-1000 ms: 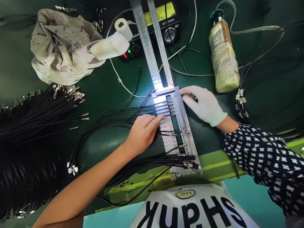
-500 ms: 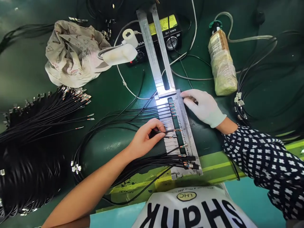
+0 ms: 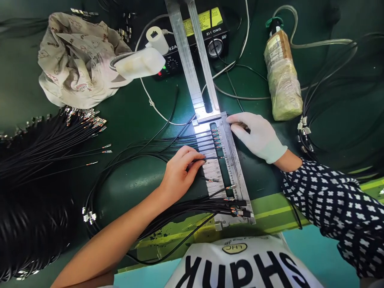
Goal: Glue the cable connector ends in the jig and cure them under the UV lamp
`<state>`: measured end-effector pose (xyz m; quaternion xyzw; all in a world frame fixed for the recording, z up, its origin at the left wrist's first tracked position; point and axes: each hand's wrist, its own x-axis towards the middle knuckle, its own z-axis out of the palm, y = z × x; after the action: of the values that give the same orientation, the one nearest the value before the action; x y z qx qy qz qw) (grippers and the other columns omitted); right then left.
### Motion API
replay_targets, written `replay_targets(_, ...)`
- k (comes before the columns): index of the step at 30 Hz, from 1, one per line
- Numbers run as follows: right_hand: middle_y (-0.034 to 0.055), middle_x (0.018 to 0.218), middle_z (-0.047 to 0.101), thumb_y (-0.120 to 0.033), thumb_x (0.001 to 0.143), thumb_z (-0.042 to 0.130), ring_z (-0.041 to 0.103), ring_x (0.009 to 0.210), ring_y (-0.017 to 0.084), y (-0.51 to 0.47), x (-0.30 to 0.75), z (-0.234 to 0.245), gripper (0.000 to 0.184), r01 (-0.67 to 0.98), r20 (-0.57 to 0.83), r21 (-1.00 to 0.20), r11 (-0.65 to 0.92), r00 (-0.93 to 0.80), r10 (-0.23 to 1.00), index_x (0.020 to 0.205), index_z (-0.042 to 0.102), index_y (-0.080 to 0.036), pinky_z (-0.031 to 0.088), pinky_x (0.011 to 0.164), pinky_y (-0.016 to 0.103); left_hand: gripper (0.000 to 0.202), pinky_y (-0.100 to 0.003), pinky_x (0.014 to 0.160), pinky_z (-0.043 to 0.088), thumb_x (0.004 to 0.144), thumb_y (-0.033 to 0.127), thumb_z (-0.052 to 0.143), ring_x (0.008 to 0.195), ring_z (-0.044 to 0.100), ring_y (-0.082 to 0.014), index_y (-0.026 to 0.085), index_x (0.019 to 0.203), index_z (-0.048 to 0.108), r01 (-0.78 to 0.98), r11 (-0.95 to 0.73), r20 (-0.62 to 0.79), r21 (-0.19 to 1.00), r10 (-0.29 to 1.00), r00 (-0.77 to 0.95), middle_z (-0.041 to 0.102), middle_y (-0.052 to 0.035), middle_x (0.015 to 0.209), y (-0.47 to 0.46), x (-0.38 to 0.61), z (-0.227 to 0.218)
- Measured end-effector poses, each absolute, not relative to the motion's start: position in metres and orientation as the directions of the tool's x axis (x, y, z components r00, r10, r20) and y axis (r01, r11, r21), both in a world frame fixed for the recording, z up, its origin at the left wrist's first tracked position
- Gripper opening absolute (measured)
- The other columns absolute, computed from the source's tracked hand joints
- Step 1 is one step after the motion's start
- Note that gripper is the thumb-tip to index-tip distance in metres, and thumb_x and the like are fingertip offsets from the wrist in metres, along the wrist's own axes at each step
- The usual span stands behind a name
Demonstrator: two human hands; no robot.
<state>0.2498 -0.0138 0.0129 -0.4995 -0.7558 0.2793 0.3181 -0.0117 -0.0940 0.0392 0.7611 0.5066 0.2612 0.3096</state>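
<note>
bare left hand, fingers pinching a thin black wire, seems to be seating it in a groove of the long silver slotted jig on the dark green surface, which calls for careful lining-up; white-gloved right hand rests on the jig's rail, grip unclear.

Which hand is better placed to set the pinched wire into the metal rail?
Left, probably. The left hand pinches a black wire right over the metal rail; the gloved right hand only rests on its right edge.
</note>
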Motion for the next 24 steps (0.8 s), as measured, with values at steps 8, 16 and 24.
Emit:
replay_targets(8, 0.002, 0.116, 0.075, -0.022, 0.096, 0.058, 0.07, 0.103, 0.025, -0.014, 0.25, 0.013, 0.022, 0.573, 0.202, -0.741, 0.351, -0.308, 0.93, 0.114, 0.071, -0.024, 0.049, 0.096, 0.041, 0.031, -0.02, 0.07, 0.047, 0.1, 0.012, 0.055, 0.079, 0.057, -0.01, 0.021, 0.128, 0.064, 0.655, -0.461, 0.116, 0.598, 0.859, 0.498, 0.058, -0.0006, 0.091, -0.091, -0.024, 0.033)
replay_targets(16, 0.0017, 0.116, 0.075, -0.021, 0.096, 0.058, 0.07, 0.103, 0.025, -0.014, 0.25, 0.012, 0.023, 0.577, 0.216, -0.731, 0.363, -0.31, 0.926, 0.114, 0.071, -0.024, 0.049, 0.096, 0.041, 0.033, -0.025, 0.08, 0.052, 0.101, 0.009, 0.046, 0.094, 0.064, -0.0155, 0.017, 0.129, 0.061, 0.633, -0.577, 0.092, 0.517, 0.772, 0.629, 0.065, -0.0065, 0.105, -0.081, -0.032, 0.037)
replay_targets(24, 0.0016, 0.116, 0.075, -0.021, 0.095, 0.059, 0.07, 0.102, 0.025, -0.013, 0.25, 0.012, 0.023, 0.576, 0.216, -0.733, 0.361, -0.306, 0.927, 0.114, 0.072, -0.024, 0.049, 0.095, 0.042, 0.029, -0.024, 0.083, 0.052, 0.101, 0.009, 0.048, 0.096, 0.065, -0.0149, 0.015, 0.124, 0.064, 0.604, -0.582, 0.096, 0.545, 0.758, 0.645, 0.068, -0.0061, 0.106, -0.067, -0.031, 0.047)
